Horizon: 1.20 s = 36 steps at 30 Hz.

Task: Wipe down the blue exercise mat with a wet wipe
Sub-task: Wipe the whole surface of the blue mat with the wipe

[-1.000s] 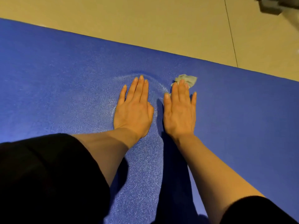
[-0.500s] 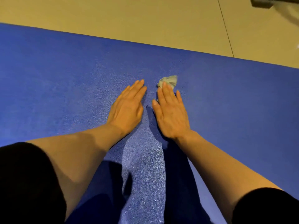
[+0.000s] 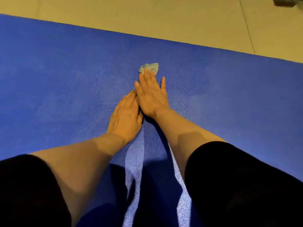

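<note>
No text, label, brand, number or sign can be read anywhere.

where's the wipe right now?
Head view, just above centre: the wipe lies on the blue mat, pressed under the right hand's fingertips, short of the mat's far edge.

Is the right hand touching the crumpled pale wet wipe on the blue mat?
Touching. In the head view, the right hand lies flat with its straight fingertips pressed on the wet wipe, no gap between them, against the blue exercise mat.
</note>
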Available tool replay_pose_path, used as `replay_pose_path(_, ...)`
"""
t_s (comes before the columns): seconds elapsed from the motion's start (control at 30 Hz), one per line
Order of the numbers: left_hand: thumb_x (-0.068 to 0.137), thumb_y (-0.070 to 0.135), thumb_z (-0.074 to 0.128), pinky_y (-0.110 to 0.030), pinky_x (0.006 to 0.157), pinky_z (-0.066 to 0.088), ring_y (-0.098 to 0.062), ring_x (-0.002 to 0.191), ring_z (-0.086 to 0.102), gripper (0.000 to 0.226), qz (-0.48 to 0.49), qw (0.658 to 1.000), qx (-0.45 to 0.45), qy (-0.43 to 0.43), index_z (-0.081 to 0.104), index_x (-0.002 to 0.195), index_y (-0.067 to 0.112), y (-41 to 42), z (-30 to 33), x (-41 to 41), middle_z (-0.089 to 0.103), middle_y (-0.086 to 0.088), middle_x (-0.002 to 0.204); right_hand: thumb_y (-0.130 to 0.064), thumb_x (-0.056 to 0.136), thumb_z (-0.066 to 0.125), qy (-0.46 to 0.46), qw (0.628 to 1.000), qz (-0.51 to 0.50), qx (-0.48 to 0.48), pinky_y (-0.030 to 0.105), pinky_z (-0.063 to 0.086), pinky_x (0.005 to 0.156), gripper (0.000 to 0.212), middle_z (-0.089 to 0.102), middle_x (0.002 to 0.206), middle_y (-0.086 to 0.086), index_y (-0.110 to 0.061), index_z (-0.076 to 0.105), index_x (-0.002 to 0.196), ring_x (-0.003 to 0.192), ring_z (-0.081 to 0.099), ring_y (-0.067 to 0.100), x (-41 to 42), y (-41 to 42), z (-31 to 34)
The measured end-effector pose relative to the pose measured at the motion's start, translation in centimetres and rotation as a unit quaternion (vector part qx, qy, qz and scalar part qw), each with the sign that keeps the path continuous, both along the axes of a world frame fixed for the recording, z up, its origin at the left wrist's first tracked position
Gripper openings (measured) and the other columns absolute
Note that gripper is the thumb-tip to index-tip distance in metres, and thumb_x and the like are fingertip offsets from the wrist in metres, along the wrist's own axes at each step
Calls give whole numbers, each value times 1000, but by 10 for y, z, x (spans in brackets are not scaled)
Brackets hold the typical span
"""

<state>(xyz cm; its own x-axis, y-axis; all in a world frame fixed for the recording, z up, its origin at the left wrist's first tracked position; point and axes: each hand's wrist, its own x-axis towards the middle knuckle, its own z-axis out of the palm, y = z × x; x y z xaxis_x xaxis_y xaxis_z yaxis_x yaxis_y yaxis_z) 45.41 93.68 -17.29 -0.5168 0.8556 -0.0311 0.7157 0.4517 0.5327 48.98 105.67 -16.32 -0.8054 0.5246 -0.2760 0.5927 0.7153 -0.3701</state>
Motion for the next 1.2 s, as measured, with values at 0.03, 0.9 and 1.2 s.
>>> replay_pose_path(0.03,94,10,48,-40,115,31,-26,140,35,54,2,1000,-1,-1,36,147,5,0,2,0,39,-11,151,-40,105,11,-13,1000,15,15,47,-19,116,55,-6,163,-3,-18,2,155,148,-12,12,2,1,2)
replay_pose_path(0.9,102,15,36,-29,120,-4,-20,149,9,55,7,997,-73,38,18,153,5,8,12,79,13,-9,161,-48,91,-6,22,985,-142,98,40,0,120,80,23,159,7,-8,33,148,148,12,22,166,9,-10)
replay_pose_path(1.2,104,21,35,-30,120,-6,-17,150,4,55,-9,994,-98,45,15,154,9,-13,16,93,10,-5,162,-48,102,11,8,995,-43,87,37,-6,120,64,10,163,4,-12,16,154,150,4,15,187,-6,2)
